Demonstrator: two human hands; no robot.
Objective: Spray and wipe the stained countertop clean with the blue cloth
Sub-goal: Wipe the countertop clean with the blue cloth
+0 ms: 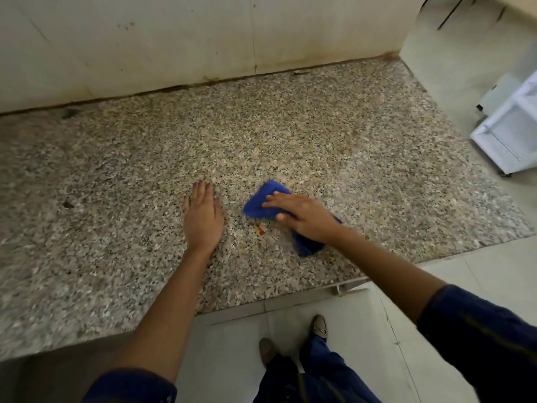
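Wiping is underway: the right hand, fingers flat, presses the crumpled blue cloth onto the speckled granite desk; the left hand rests released; next, sweep over the small reddish stain.

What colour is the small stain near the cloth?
Reddish-orange stain on the speckled countertop; head view.

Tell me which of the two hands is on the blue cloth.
The right hand. It presses flat on the blue cloth, beside a small reddish stain. The left hand lies flat on the bare granite countertop, apart from the cloth.
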